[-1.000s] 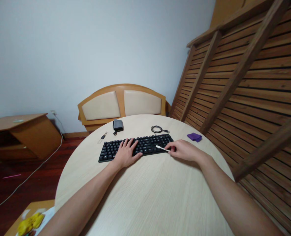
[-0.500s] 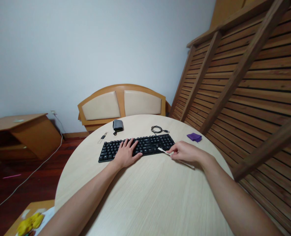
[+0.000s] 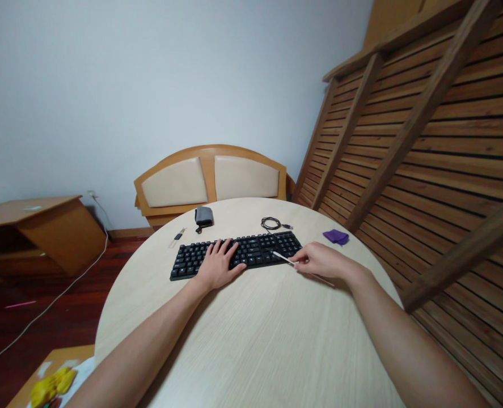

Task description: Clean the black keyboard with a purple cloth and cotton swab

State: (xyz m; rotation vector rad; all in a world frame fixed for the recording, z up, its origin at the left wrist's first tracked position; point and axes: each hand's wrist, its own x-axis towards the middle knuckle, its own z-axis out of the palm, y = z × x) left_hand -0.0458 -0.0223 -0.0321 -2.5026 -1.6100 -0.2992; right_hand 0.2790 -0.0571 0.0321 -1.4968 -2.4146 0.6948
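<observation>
A black keyboard [image 3: 251, 259] lies across the round table, slightly tilted to my view. My left hand [image 3: 218, 265] rests flat on its left-middle keys, fingers spread and holding nothing. My right hand [image 3: 321, 260] pinches a slim white brush [image 3: 284, 258] near the keyboard's lower right corner. The brush's head reaches over the keys around the arrow and number-pad area. Its handle runs back under my fingers toward the lower right. Bristles are too small to make out.
On the pale table [image 3: 251, 340] are a folded grey pouch [image 3: 204, 216], a small black-tipped item [image 3: 178, 236], the coiled keyboard cable [image 3: 270, 223] and a purple cloth [image 3: 335, 237]. Wooden slats [image 3: 425, 147] lean at the right; a headboard [image 3: 211, 175] stands behind.
The brush's head has shifted slightly upward over the keys, and its handle has turned a little. My right hand moved only slightly; my left hand stayed in place.
</observation>
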